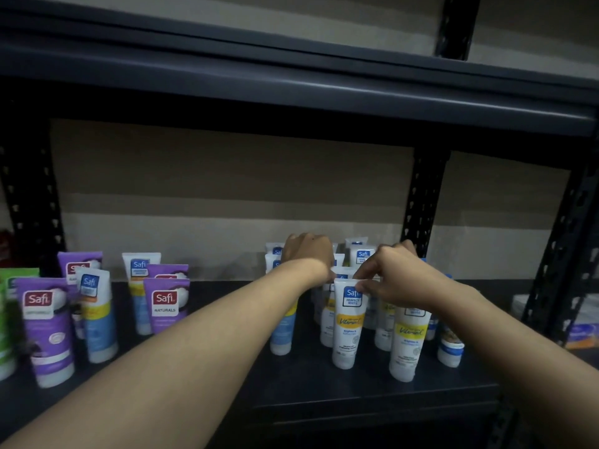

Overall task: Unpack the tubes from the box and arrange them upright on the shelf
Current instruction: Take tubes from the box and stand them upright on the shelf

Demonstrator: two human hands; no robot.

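Head view: the right hand (393, 280) pinches the flat top edge of a white tube (347, 322) standing cap-down near the shelf (227, 377) front, probably steadying it so it stays upright. The left hand (308, 251) reaches farther back into the white tubes (359, 254); its fingers curl down behind them, so what it grips cannot be told. Purple tubes (165, 306) stand apart at left, apparently grouped by kind. No box shows.

Dim room w/ beige wall (227, 176) behind dark metal rack (424, 196).
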